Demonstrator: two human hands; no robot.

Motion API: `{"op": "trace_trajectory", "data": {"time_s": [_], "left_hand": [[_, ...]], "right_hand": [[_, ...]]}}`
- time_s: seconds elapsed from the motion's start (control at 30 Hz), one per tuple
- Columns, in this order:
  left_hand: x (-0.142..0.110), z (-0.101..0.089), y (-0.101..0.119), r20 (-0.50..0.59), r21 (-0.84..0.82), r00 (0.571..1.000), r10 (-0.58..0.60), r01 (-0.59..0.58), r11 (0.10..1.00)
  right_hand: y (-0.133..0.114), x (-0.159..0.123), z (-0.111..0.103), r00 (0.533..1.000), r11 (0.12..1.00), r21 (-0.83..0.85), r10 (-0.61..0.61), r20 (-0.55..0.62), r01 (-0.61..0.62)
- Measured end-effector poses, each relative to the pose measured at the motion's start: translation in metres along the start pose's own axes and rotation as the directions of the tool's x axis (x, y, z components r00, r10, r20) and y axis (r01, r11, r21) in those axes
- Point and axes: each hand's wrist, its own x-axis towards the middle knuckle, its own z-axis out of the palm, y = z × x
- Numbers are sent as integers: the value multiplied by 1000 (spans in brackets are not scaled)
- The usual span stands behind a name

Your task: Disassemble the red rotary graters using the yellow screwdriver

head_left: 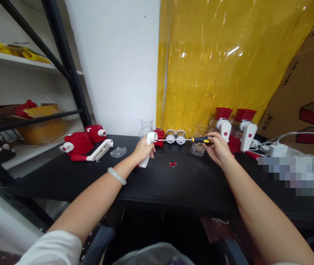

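My left hand (pixel 143 150) is closed around a white plastic crank handle (pixel 151 137), its round end up and its lower end showing below my fingers. In my right hand (pixel 219 149) is a screwdriver (pixel 199 140) with a black and yellow grip, held level. Its thin shaft points left, and the tip meets the round end of the crank handle; whether it sits in a screw cannot be seen. On the black table (pixel 157 187) between my hands lies a small red piece (pixel 172 164) with metal bits beside it.
At left are red housings (pixel 78 142), another white handle (pixel 101 150) and a clear plate (pixel 118 152). Two drums (pixel 175 136) and clear plastic parts stand behind. Two assembled red and white graters (pixel 225 127) stand right, near white cables and an adapter (pixel 278 150).
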Motion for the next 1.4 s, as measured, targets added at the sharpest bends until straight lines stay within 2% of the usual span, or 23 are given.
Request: {"op": "trace_trajectory", "data": {"time_s": [0.87, 1.0, 1.2, 1.4], "left_hand": [[1, -1, 1, -33, -79, 999, -4, 1, 997], [1, -2, 5, -63, 4, 998, -2, 3, 1000], [-3, -1, 12, -58, 94, 992, 114, -108, 990], [-7, 3, 16, -47, 112, 994, 94, -88, 990]], "right_hand": [[-2, 3, -3, 1000, 1000, 4, -22, -4, 22], [-5, 5, -7, 999, 1000, -4, -28, -33, 28], [-5, 7, -11, 998, 999, -40, -30, -54, 28], [-3, 7, -10, 999, 999, -46, -13, -47, 11]]}}
